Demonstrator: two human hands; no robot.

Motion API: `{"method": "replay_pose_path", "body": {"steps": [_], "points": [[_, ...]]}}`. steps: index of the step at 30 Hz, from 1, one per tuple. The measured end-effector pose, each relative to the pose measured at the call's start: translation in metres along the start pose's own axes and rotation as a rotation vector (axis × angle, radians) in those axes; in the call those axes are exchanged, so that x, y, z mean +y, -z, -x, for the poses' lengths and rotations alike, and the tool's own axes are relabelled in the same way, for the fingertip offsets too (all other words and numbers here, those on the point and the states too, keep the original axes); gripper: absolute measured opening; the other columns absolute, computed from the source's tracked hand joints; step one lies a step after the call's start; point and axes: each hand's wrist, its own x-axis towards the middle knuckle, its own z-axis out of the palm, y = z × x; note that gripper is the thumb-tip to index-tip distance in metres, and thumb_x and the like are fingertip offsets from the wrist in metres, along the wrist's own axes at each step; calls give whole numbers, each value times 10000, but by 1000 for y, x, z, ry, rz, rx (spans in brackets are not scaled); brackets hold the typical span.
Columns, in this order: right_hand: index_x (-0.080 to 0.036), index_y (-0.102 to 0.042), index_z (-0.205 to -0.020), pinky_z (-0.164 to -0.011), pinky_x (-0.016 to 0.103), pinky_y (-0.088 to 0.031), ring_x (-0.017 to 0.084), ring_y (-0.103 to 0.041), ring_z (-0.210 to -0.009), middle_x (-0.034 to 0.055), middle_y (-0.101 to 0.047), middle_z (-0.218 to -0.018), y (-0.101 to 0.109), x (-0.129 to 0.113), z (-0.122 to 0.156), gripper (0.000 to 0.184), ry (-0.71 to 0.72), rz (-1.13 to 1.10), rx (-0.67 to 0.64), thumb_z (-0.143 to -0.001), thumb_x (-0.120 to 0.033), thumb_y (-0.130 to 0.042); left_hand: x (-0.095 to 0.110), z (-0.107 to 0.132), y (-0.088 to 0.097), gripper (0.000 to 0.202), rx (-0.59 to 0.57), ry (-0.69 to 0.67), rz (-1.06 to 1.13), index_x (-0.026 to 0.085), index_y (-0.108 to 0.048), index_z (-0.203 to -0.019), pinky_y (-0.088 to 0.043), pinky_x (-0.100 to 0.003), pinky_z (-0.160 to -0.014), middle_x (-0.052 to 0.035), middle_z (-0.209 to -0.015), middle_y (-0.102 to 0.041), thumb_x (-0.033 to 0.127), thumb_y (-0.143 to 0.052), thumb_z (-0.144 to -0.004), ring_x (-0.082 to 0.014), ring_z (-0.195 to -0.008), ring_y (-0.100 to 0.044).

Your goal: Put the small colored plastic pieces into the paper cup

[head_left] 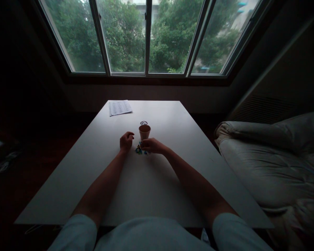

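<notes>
A brown paper cup [144, 133] stands upright near the middle of the white table [151, 188]. On its near side lie several small pieces [138, 150] in blue, green and yellow; their kind is too small to make out. My right hand [154, 145] is over these pieces, just in front of the cup, its fingertips pinched together. What the fingertips hold, if anything, is hidden. My left hand [126, 141] rests left of the cup and the pieces, its fingers curled in, with nothing visible in them.
Behind the cup lies a small dark-rimmed round item [143, 123]. Printed paper sheets [120, 107] lie at the table's far left corner. A pale padded sofa [267, 164] stands along the right side. Beyond the table's far edge is a wide window [125, 38].
</notes>
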Motion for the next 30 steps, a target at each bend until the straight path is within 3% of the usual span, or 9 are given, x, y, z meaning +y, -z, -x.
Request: {"method": "replay_pose_path", "body": {"steps": [5, 10, 17, 30], "points": [[-175, -703, -975, -639, 213, -344, 102, -519, -694, 24, -641, -870, -19, -3, -6, 169, 148, 196, -56, -813, -223, -704, -2, -2, 1, 282, -1, 5, 33, 205, -717, -922, -445, -241, -650, -13, -752, -708, 251, -457, -821, -151, -691, -627], [-205, -704, -968, -636, 227, -319, 125, -534, -738, 31, -632, -909, -32, -2, -4, 142, 123, 390, 29, -833, -246, -696, -3, -2, 2, 280, -3, -2, 40, 201, -718, -917, -443, -243, -645, -16, -747, -707, 255, -461, -819, -151, -689, -625], [-211, -704, -958, -664, 254, -336, 154, -563, -792, 39, -648, -951, -32, -8, -4, 124, 119, 518, 53, -836, -217, -679, -2, -1, 2, 288, -21, 5, 27, 197, -720, -929, -449, -245, -643, -21, -761, -714, 258, -462, -817, -154, -693, -628], [-212, -707, -961, -817, 303, -391, 200, -540, -965, 82, -626, -1018, -36, -11, -3, 141, 282, 624, 95, -939, -287, -590, -4, -2, -1, 284, -33, -27, 31, 198, -716, -925, -449, -247, -649, -16, -757, -708, 253, -459, -818, -150, -689, -624]]}}
